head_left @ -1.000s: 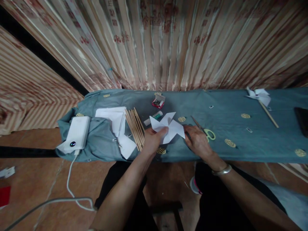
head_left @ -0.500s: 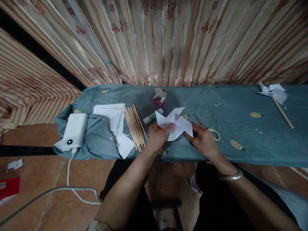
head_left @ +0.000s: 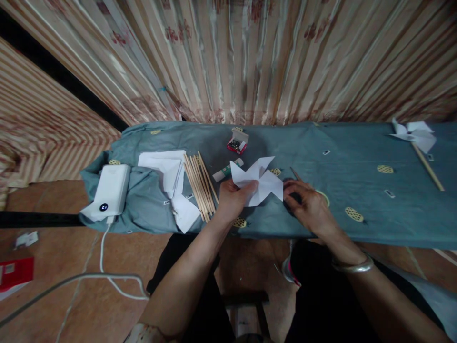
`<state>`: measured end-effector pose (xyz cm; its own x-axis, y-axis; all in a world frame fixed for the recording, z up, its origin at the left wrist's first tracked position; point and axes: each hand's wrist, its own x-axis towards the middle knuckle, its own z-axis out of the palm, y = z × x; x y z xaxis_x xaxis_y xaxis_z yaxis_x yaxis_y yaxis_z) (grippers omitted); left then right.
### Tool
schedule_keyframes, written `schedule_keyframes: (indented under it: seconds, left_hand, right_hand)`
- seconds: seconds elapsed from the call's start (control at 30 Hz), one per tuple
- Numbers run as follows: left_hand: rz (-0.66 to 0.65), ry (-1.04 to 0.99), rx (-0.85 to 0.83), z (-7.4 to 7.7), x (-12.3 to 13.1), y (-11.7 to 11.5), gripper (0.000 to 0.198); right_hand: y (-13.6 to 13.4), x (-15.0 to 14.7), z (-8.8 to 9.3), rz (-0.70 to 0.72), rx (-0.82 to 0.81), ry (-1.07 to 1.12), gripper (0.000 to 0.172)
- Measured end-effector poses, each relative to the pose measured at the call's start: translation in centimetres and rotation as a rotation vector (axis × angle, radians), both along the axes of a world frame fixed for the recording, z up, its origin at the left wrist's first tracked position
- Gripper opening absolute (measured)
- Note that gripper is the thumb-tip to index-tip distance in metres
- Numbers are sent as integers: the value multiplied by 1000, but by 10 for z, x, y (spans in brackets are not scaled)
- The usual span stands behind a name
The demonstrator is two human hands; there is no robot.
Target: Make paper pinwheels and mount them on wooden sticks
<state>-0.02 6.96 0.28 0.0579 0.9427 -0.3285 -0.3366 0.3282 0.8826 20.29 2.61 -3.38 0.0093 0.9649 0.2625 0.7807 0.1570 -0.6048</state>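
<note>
A white paper pinwheel [head_left: 266,183] with folded blades is held just above the cloth. My left hand [head_left: 233,197] is closed on it from the left, the thumb pressed over its centre and the other fingers under the paper. Beside its right blade is my right hand [head_left: 309,207], fingers curved and a little apart, fingertips close to the paper's edge; I see nothing held in them. Partly hidden behind that hand lie scissors with a light green handle [head_left: 324,196]. A glue stick [head_left: 228,170] lies behind my left hand.
Left of my hands lie several wooden sticks [head_left: 200,188] and white paper sheets [head_left: 167,166]. A small red box of metal pins [head_left: 238,143] stands behind. A white power bank [head_left: 112,190] with a cable is far left. Another pinwheel on a stick [head_left: 419,138] lies far right.
My right hand has slid slightly right, its thumb coming off the paper's right blade. My left hand still grips the pinwheel. The view has shifted a little.
</note>
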Motion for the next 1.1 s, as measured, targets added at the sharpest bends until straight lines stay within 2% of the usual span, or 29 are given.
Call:
schedule_keyframes:
  seconds: [0.13,0.23,0.33,0.57,0.73,1.1]
  left_hand:
    - [-13,53,23,-2,2,-2,17]
    - [-41,71,23,-2,6,-6,12]
    - [-92,51,29,1,10,-12,13]
    - [-194,-4,92,2,12,-21,21]
    - [-225,-6,124,0,10,-21,26]
    - [-250,19,157,1,6,-22,23]
  right_hand:
    - [-1,6,25,-119,95,276,6]
    - [-10,-7,46,-59,84,345,5]
    - [-19,-26,58,8,43,310,10]
    - [-20,-37,58,35,-17,308,9]
    - [-19,-35,59,53,-19,405,2]
    - [-18,-35,56,76,-69,491,2]
